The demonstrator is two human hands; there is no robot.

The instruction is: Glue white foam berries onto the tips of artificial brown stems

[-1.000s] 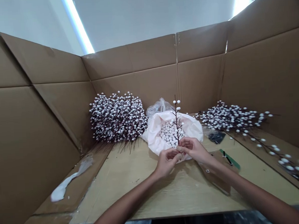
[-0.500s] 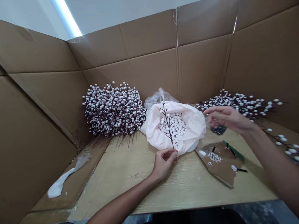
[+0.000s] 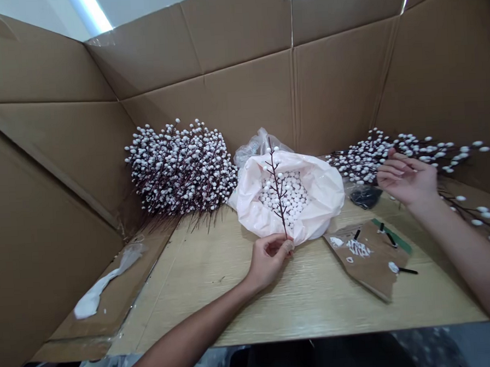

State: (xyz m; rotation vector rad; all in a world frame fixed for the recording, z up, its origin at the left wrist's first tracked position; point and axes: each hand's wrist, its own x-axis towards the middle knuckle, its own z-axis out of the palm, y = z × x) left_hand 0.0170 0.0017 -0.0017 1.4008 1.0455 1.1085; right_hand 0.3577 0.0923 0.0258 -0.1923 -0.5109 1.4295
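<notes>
My left hand (image 3: 271, 259) pinches the lower end of a dark brown artificial berry stem (image 3: 279, 195), held upright in front of a pale pink plastic bag (image 3: 248, 205). The bag gapes wide, with many small white balls (image 3: 297, 194) inside. Short bare twigs branch off the stem. A few white balls show by its upper twigs, but I cannot tell whether all are attached. My right hand (image 3: 411, 180) is raised at the right, in front of finished white-berry branches (image 3: 362, 158). Its fingers are loosely bent and apart, with nothing visible in them.
A big pile of white-berry stems (image 3: 182, 170) lies at the left back. Right of the bag are a dark bundle in clear plastic (image 3: 364, 196) and a cardboard piece (image 3: 373, 275) with white glue smears and black sticks. A white glue-like bag (image 3: 89, 301) lies left. Cardboard walls (image 3: 240, 101) surround the table.
My right hand has moved right, away from the bag, and its palm has turned more toward me. My left hand still holds the stem upright. The view has tilted down slightly.
</notes>
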